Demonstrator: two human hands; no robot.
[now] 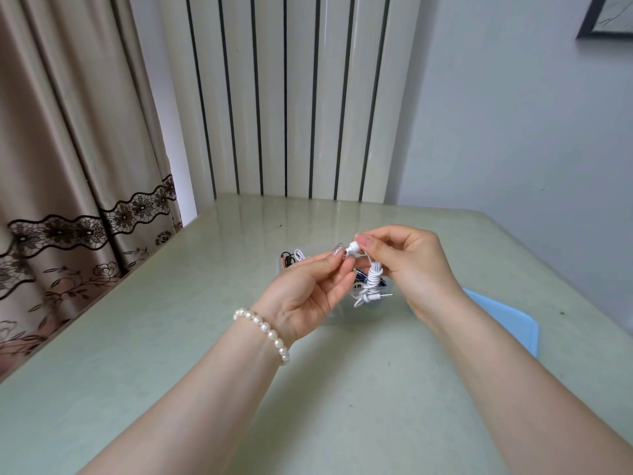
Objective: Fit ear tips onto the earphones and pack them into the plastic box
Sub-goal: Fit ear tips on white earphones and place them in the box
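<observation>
Pale green table (171, 337) by a curtain and striped wall. Above it, the right hand (411, 265) pinches a white earbud (352, 249) between thumb and forefinger, its coiled cord (371, 281) dangling with the plug. The left hand (308, 286), pearl bracelet (263, 327) at the wrist, meets the bud's tip with narrowly pinched fingertips. Beneath them sits the clear plastic box (337, 311) holding more earphones; a blue lid (507, 320) lies right.

Bare forearms; a pearl bracelet (263, 329) circles the left wrist, glittery nails.
</observation>
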